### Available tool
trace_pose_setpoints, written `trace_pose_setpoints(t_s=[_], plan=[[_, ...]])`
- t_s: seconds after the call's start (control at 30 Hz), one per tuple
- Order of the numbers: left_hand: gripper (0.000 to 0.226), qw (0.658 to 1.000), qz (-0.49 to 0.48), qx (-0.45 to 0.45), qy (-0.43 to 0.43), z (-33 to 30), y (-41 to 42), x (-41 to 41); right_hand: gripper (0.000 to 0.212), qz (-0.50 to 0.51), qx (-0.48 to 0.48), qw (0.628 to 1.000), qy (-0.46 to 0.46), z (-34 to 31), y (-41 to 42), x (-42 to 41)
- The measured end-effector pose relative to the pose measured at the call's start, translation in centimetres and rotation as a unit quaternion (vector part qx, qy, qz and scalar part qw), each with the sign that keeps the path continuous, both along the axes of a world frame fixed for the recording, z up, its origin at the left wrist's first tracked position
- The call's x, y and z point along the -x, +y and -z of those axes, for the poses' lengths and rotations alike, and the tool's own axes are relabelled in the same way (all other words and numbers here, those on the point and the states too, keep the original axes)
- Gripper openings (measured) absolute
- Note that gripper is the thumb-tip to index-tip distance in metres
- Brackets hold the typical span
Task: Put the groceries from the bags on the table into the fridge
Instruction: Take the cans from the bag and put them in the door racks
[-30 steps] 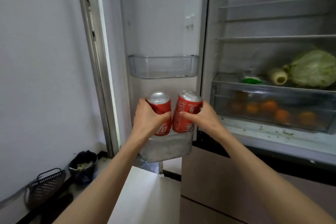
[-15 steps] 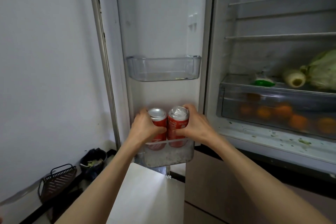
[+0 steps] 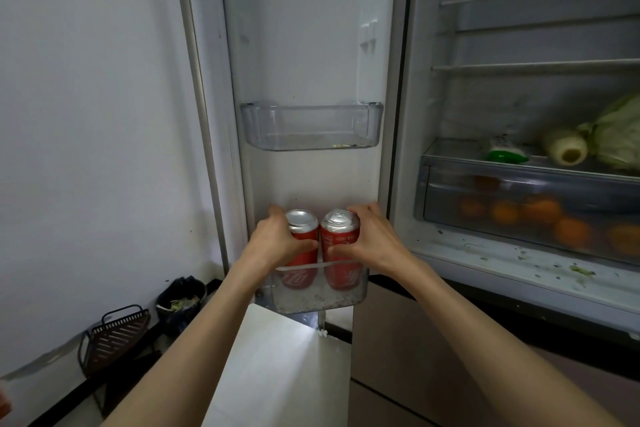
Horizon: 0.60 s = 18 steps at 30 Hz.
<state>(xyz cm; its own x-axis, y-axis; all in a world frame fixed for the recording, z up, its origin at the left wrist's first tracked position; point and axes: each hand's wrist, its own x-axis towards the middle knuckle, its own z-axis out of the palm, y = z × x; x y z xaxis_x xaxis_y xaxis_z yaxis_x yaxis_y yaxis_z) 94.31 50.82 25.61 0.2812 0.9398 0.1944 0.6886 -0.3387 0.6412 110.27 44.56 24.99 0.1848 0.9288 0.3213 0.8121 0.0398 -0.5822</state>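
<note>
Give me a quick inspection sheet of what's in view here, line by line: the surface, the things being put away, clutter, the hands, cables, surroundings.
Surface: lower door bin, clear plastic, grimy at the bottom; fridge ledge speckled with green scraps.
Job's things: left can and right can, red, upright, side by side, lower halves inside the bin.
Clutter: upper door bin nearly bare; cabbage on the shelf; oranges in the drawer.
Hands: left hand grips the left can; right hand grips the right can.
Cables: nothing seen.
Surroundings: white wall, wire basket and dark waste bin on the floor.
</note>
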Motion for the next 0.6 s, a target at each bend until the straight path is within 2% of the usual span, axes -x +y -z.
trace_pose_setpoints(t_s=[0.17,0.4,0.6], plan=[[0.059,0.998,-0.009,-0.066,0.022,0.3,-0.4,0.2,0.043,0.009,-0.008,1.000,-0.017,-0.5,-0.7,-0.6],[0.040,0.991,-0.024,-0.134,0.007,1.0,-0.6,0.8,0.050,0.027,-0.015,0.999,-0.034,0.1,-1.5,-0.6],[0.033,0.981,0.023,-0.192,0.007,0.9,-1.7,2.1,0.062,0.033,-0.033,0.998,-0.053,0.4,-2.4,0.1]])
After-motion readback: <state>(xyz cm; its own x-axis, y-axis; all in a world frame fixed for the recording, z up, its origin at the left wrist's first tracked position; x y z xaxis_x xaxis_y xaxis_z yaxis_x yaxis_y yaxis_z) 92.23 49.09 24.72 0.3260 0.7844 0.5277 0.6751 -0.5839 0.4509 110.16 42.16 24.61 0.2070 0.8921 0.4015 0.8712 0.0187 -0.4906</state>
